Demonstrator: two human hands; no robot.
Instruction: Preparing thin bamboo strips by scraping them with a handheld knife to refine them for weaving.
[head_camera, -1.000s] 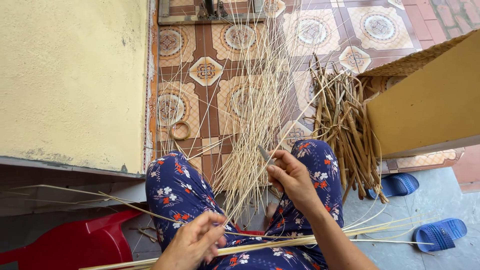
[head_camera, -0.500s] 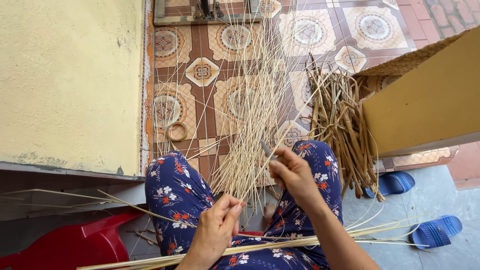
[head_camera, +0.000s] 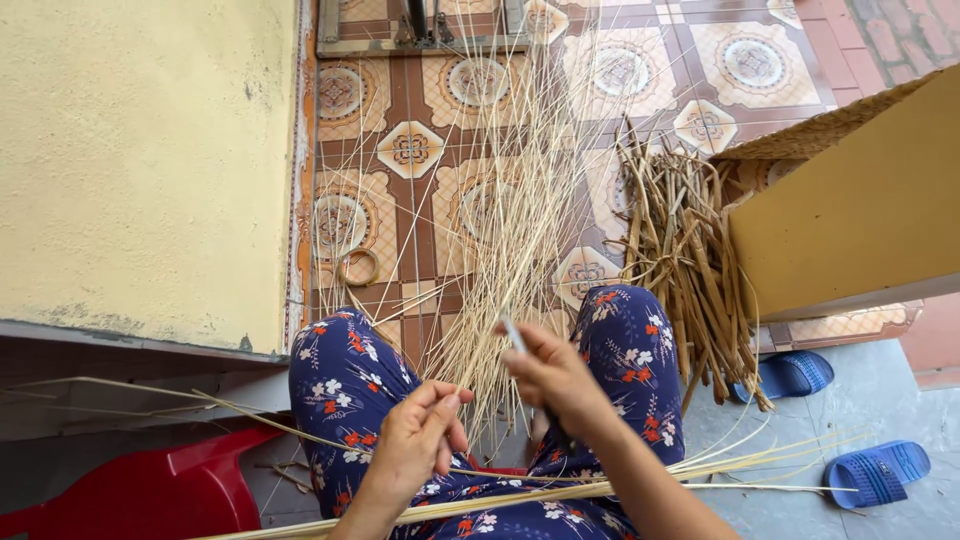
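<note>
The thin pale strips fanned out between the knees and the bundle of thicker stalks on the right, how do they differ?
The thin strips are pale, fine and splayed in a wide fan over the tiled floor; the thicker stalks are darker, tan-brown, broader and packed together in one bundle. The left hand and right hand are at the fan's base, while the stalks lie untouched beside the right knee. Both look like dried plant fibre.
</note>
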